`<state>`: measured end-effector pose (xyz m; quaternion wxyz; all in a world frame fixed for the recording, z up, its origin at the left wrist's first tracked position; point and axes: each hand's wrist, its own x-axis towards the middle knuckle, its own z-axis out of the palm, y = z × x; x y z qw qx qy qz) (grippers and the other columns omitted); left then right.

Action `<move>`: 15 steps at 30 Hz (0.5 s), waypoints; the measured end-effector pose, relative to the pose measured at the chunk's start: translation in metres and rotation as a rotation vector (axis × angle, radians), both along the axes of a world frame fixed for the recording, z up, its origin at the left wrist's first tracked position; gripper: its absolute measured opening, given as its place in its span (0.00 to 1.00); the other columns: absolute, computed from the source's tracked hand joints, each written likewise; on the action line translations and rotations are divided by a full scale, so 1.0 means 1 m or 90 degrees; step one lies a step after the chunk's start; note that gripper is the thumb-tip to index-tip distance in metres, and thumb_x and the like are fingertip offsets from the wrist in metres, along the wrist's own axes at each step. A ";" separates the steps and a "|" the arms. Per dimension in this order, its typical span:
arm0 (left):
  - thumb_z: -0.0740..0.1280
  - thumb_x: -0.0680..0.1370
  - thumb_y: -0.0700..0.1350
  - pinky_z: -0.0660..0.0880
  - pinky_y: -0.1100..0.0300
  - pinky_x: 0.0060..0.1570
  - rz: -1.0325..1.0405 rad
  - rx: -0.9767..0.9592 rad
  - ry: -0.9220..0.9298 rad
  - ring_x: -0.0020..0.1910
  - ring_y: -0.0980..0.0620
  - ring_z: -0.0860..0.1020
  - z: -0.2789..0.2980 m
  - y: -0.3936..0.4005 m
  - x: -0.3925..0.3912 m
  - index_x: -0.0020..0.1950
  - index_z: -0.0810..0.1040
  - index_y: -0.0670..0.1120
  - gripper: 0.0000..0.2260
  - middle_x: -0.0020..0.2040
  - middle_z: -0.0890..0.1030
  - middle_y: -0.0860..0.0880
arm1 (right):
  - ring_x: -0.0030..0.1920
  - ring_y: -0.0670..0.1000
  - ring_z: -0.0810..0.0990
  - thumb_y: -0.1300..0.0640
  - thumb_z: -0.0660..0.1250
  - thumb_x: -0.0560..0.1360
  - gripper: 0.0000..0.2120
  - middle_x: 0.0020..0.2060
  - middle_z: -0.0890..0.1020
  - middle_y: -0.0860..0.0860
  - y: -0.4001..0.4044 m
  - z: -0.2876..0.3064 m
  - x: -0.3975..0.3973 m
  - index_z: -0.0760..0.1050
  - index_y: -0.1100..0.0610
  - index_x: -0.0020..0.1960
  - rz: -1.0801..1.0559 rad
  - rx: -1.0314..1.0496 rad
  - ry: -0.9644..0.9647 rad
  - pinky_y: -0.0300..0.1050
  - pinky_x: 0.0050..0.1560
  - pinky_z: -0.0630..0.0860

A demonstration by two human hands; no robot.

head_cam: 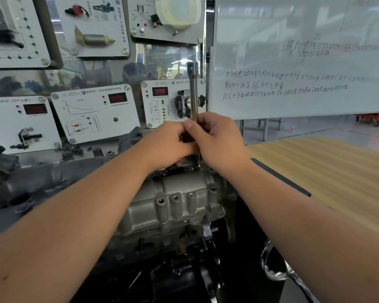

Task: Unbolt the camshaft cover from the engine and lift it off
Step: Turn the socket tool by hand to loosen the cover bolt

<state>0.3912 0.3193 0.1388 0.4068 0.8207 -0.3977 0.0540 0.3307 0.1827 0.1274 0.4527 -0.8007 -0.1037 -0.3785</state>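
Camshaft cover (179,200), a grey cast-metal housing with bolt bosses along its edge, sits on top of the engine (162,243) in the middle of the view, directly below both forearms. At its far edge a long metal socket wrench (193,92) stands upright, its lower end down on the cover's rim. Right hand (217,141) is curled round the lower shaft of the wrench, thumb on top. Left hand (169,145) is curled against the same shaft from the other side, touching the right hand. Behind stand sensor display boards (94,112) and a whiteboard (304,62) with handwriting; a wooden tabletop (328,171) lies to the right.
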 end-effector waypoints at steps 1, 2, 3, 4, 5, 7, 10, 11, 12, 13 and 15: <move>0.71 0.80 0.43 0.81 0.62 0.33 -0.010 -0.011 0.014 0.41 0.49 0.86 0.000 0.000 0.000 0.48 0.80 0.57 0.08 0.43 0.86 0.53 | 0.36 0.46 0.78 0.54 0.66 0.81 0.12 0.34 0.81 0.50 0.000 0.000 0.000 0.80 0.60 0.43 -0.011 -0.012 -0.001 0.39 0.38 0.73; 0.70 0.80 0.43 0.81 0.62 0.34 -0.017 -0.016 0.026 0.45 0.47 0.86 -0.001 0.000 0.000 0.49 0.81 0.55 0.06 0.45 0.87 0.51 | 0.32 0.44 0.74 0.54 0.65 0.82 0.14 0.31 0.78 0.49 -0.001 0.000 0.000 0.77 0.61 0.41 -0.018 -0.020 0.002 0.36 0.34 0.68; 0.70 0.81 0.42 0.82 0.60 0.35 -0.023 -0.016 0.033 0.47 0.44 0.86 -0.001 0.001 0.000 0.50 0.81 0.53 0.05 0.47 0.87 0.48 | 0.30 0.42 0.71 0.55 0.64 0.82 0.16 0.28 0.75 0.47 -0.001 0.000 0.000 0.75 0.60 0.38 -0.019 -0.019 0.006 0.34 0.31 0.64; 0.70 0.81 0.42 0.83 0.58 0.36 -0.026 -0.016 0.035 0.48 0.42 0.86 -0.001 0.000 0.000 0.50 0.81 0.52 0.04 0.48 0.87 0.45 | 0.28 0.42 0.70 0.55 0.64 0.82 0.17 0.27 0.73 0.46 -0.001 0.000 0.001 0.72 0.58 0.35 -0.016 -0.019 0.011 0.33 0.30 0.63; 0.70 0.81 0.42 0.84 0.56 0.36 -0.029 -0.016 0.032 0.47 0.41 0.86 -0.001 0.000 0.000 0.50 0.81 0.52 0.04 0.47 0.86 0.44 | 0.28 0.41 0.69 0.55 0.64 0.83 0.18 0.26 0.71 0.44 -0.001 0.000 0.001 0.71 0.55 0.34 -0.013 -0.020 0.012 0.33 0.30 0.63; 0.70 0.80 0.42 0.84 0.55 0.35 -0.027 -0.007 0.014 0.44 0.42 0.85 0.000 0.000 0.000 0.50 0.81 0.55 0.07 0.45 0.86 0.48 | 0.30 0.38 0.72 0.55 0.65 0.82 0.14 0.27 0.73 0.41 0.001 0.001 0.000 0.73 0.51 0.37 -0.003 -0.021 0.007 0.31 0.33 0.66; 0.71 0.78 0.42 0.84 0.50 0.37 -0.009 0.011 -0.004 0.40 0.44 0.86 0.000 -0.001 0.001 0.51 0.81 0.57 0.09 0.44 0.86 0.50 | 0.45 0.40 0.83 0.52 0.70 0.79 0.07 0.41 0.85 0.41 0.002 -0.001 -0.002 0.80 0.53 0.55 0.031 0.047 0.020 0.42 0.51 0.81; 0.71 0.77 0.42 0.84 0.48 0.38 -0.007 0.010 -0.005 0.40 0.44 0.86 0.000 -0.001 0.001 0.50 0.81 0.57 0.09 0.44 0.86 0.50 | 0.46 0.45 0.84 0.52 0.71 0.78 0.08 0.43 0.86 0.46 0.002 -0.001 -0.002 0.80 0.55 0.54 0.027 0.053 0.017 0.48 0.52 0.81; 0.71 0.77 0.41 0.85 0.48 0.39 -0.007 0.005 -0.003 0.41 0.44 0.86 -0.001 -0.001 0.001 0.49 0.81 0.57 0.09 0.44 0.86 0.50 | 0.46 0.47 0.84 0.52 0.71 0.78 0.07 0.42 0.86 0.49 0.001 -0.001 -0.001 0.80 0.55 0.51 0.011 0.037 0.007 0.49 0.51 0.81; 0.71 0.78 0.42 0.85 0.49 0.39 -0.010 -0.002 0.002 0.42 0.44 0.86 -0.001 -0.001 0.001 0.49 0.81 0.57 0.09 0.44 0.86 0.50 | 0.44 0.47 0.83 0.52 0.70 0.79 0.06 0.40 0.85 0.49 0.001 -0.001 -0.001 0.81 0.55 0.49 -0.005 0.025 0.000 0.46 0.48 0.81; 0.70 0.80 0.42 0.83 0.56 0.36 -0.027 -0.018 0.020 0.46 0.44 0.86 -0.002 0.000 0.000 0.49 0.80 0.57 0.09 0.45 0.87 0.49 | 0.39 0.43 0.81 0.53 0.68 0.80 0.07 0.37 0.83 0.47 0.000 -0.001 0.000 0.81 0.55 0.47 -0.024 0.014 -0.002 0.36 0.40 0.76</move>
